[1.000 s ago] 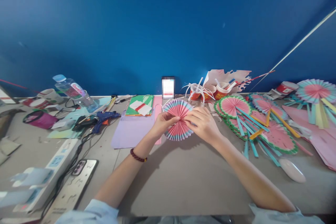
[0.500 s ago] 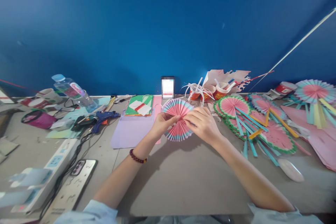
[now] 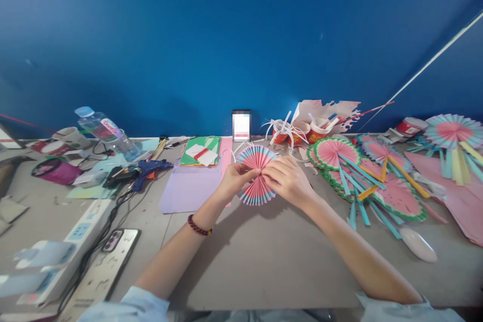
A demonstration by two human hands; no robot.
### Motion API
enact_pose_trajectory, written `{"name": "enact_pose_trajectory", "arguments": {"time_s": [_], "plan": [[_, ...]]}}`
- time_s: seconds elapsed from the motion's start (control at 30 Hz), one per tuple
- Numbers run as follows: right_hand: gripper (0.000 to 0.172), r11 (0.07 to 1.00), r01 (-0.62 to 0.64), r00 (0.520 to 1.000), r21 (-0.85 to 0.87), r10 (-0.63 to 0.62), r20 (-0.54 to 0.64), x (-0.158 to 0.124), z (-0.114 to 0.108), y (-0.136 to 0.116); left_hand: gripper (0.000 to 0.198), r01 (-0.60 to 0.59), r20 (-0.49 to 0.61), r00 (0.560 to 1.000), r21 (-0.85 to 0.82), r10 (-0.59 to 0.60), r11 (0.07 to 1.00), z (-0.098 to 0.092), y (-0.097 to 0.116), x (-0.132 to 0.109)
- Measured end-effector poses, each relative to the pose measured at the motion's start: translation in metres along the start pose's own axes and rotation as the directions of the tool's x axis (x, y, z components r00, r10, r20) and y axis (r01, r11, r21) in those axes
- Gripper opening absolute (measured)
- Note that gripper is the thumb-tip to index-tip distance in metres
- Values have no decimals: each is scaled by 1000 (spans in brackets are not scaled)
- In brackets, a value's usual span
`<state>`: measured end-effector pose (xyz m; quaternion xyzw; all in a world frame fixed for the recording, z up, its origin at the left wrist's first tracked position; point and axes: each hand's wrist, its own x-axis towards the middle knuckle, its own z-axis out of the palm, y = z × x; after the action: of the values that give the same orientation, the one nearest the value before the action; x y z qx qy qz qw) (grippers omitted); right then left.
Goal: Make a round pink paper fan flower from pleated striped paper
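A round pleated paper fan [image 3: 258, 195], pink inside with a pale blue and lilac rim, is held between both hands above the grey table. My left hand [image 3: 234, 181] pinches it from the left, with the thumb near its centre. From the right, my right hand [image 3: 289, 181] grips the fan, its fingertips at the centre close to my left thumb. The fingers of my right hand hide part of the fan's right side.
Finished fans [image 3: 337, 153] with paper strips lie at right, near a white mouse [image 3: 418, 244]. Red cups [image 3: 317, 133] stand by the blue wall. Left are lilac sheets [image 3: 190, 191], a glue gun [image 3: 145, 172], a bottle [image 3: 109, 131], a power strip [image 3: 77, 231] and a phone [image 3: 109, 266].
The fan has shifted slightly down. My right hand has moved a little left, and its fingertips have come closer to my left thumb at the centre.
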<state>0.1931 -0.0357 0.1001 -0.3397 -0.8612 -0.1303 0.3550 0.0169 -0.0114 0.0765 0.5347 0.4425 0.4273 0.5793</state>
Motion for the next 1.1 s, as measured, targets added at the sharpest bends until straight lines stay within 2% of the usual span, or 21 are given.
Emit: {"name": "enact_pose_trajectory", "arguments": {"time_s": [0.33, 0.53, 0.73, 0.93, 1.1], "plan": [[13, 999, -39, 999, -17, 38, -26, -4, 5, 0, 32, 38, -14, 999, -25, -39, 999, 0, 1, 0], [16, 1000, -25, 1000, 3, 25, 7, -4, 2, 3, 32, 53, 37, 998, 6, -53, 999, -8, 4, 1], [13, 995, -103, 994, 6, 103, 26, -4, -1, 8, 30, 62, 17, 998, -27, -61, 998, -13, 6, 3], [17, 997, -75, 996, -16, 76, 52, -2, -1, 8, 32, 60, 56, 997, -51, -57, 997, -11, 3, 1], [18, 996, -26, 997, -80, 31, 66, -2, 0, 5, 32, 2, 90, 996, -5, -2, 1000, -5, 3, -2]]}}
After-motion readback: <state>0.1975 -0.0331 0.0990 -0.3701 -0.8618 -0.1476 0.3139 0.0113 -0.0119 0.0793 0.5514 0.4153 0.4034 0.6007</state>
